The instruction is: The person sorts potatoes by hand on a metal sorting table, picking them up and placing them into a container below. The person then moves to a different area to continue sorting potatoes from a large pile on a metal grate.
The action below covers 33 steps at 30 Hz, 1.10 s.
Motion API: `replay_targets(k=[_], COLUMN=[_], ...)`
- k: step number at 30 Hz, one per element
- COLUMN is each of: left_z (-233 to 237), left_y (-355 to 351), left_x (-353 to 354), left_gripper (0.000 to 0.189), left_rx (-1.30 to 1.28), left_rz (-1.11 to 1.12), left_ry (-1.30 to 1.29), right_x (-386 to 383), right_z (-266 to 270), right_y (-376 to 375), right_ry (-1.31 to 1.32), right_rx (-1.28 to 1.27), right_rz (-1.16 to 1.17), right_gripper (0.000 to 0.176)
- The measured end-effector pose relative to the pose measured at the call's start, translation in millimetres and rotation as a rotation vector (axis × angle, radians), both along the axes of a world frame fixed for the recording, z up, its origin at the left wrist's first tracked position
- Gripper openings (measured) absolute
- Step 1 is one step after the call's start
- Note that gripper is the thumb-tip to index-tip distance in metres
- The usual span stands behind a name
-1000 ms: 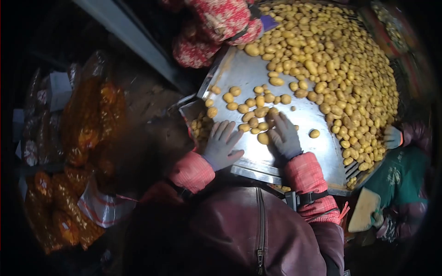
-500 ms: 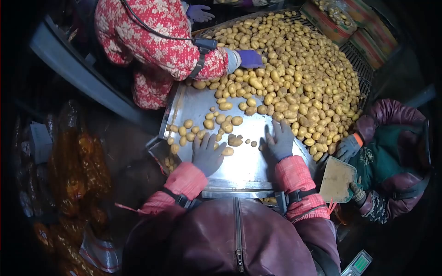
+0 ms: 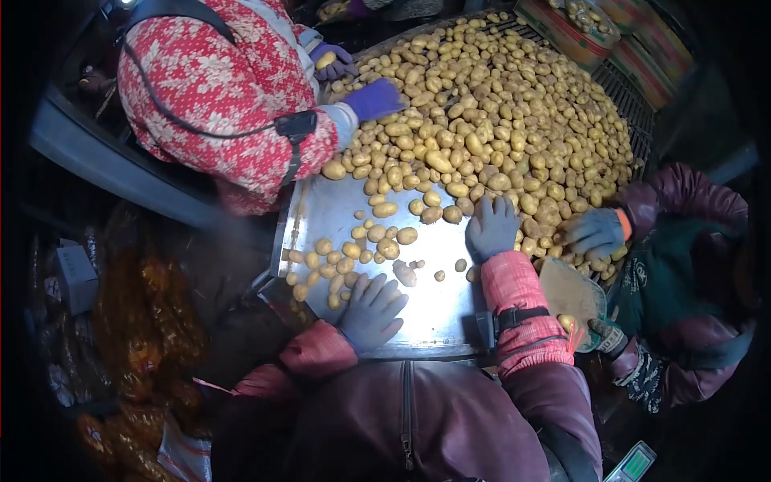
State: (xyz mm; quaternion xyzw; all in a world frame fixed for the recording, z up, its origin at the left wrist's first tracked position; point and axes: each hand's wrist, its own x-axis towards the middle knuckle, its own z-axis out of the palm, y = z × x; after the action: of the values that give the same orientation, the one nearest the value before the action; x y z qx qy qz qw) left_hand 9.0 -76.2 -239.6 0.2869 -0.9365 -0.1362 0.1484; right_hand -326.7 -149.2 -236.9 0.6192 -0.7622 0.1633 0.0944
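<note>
My left hand, in a grey glove, lies with spread fingers on the metal tray. Its fingertips are by a loose group of small potatoes on the tray's left side. Fingers stretched out, my right hand rests at the near edge of the big potato pile, touching potatoes there. Between my hands lie a lumpy potato and a few small ones. I see nothing held in either hand.
A person in red flowered clothing reaches a purple glove over the pile at the upper left. On the right, another person's gloved hand touches potatoes beside a plastic scoop. Cardboard boxes stand at the back; a scale display shows below.
My right hand has moved forward to the pile's edge; my left has shifted slightly nearer to me. The right-hand person's glove has moved onto the potatoes. The person in red has shifted left.
</note>
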Motion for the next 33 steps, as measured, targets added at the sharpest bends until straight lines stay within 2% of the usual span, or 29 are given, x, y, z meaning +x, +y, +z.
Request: replay_targets(k=[4, 8, 9, 12, 14, 15, 17, 19, 20, 21, 22, 23, 24, 25, 28, 29, 31, 33], left_z=[-0.1, 5.9, 8.2, 12.5, 8.4, 5.5, -4.4, -1.3, 6.5, 9.9, 1.9, -11.1, -17.9, -9.6, -1.8, -8.4, -7.3, 1.3], left_y=[-10.4, -15.0, -16.8, -19.7, -21.5, -24.1, -28.8, -34.3, -40.9, -45.2, -43.8, -39.9, -39.6, -46.7, -49.0, -51.8, -52.9, -54.4], left_x=[-12.7, -19.6, -20.1, -18.3, -18.7, -18.4, -16.1, -17.1, -20.8, -24.4, -25.0, -24.1, -23.0, -20.3, -14.4, -13.2, -15.8, -19.6], left_gripper=[0.048, 0.045, 0.045, 0.044, 0.039, 0.037, 0.034, 0.033, 0.033, 0.033, 0.035, 0.036, 0.038, 0.039, 0.034, 0.051, 0.048, 0.038], left_rx=[0.019, 0.018, 0.004, 0.083, 0.322, 0.437, 0.849, 1.323, 1.594, 1.865, 1.829, 1.791, 1.748, 2.050, 1.165, 1.100, 1.169, 1.347], left_rz=[-0.017, -0.065, -0.083, -0.073, 0.020, 0.070, 0.185, 0.283, 0.321, 0.358, 0.318, 0.278, 0.240, 0.386, 0.011, -0.023, 0.029, 0.101], left_ry=[0.069, 0.064, 0.063, 0.133, 0.183, 0.206, 0.436, 0.716, 0.880, 1.044, 1.046, 1.049, 1.056, 1.080, 0.640, 0.596, 0.588, 0.619], right_x=[-5.0, 2.6, 8.8, 37.3, 52.1, 61.5, 75.8, 83.7, 91.8, 91.5, 94.3, 91.1, 84.6, 74.7, 52.0, 46.0, 37.6, 39.4], right_z=[4.7, -1.3, -14.0, -15.7, -21.1, -5.5, -9.0, 28.2, 28.1, 25.4, 37.6, 55.7, 56.8, 54.9, 36.3, 27.7, 13.2, 2.6], right_y=[8.6, -3.6, 0.4, 23.0, 34.0, 43.7, 52.4, 51.0, 55.3, 52.9, 47.7, 43.0, 25.1, 7.5, -48.6, -69.2, -108.9, -132.0], right_ry=[-0.090, -0.151, -0.078, -0.315, -0.426, -0.398, -0.976, -1.162, -1.008, -0.876, -0.740, -0.777, -0.907, -0.750, -0.390, -0.294, -0.149, -0.021], right_rx=[0.123, 0.136, 0.048, 0.088, 0.005, -0.058, 0.080, 0.257, 0.119, 0.099, 0.080, 0.201, 0.193, 0.131, -0.151, -0.121, -0.080, -0.018], right_rz=[0.071, -0.013, -0.020, 0.065, 0.166, 0.178, 0.061, 0.172, 0.314, 0.448, 0.574, 0.548, 0.588, 0.545, 0.406, 0.384, 0.375, 0.362], right_gripper=[0.055, 0.051, 0.043, 0.039, 0.037, 0.035, 0.038, 0.046, 0.046, 0.046, 0.046, 0.048, 0.047, 0.046, 0.045, 0.046, 0.046, 0.046])
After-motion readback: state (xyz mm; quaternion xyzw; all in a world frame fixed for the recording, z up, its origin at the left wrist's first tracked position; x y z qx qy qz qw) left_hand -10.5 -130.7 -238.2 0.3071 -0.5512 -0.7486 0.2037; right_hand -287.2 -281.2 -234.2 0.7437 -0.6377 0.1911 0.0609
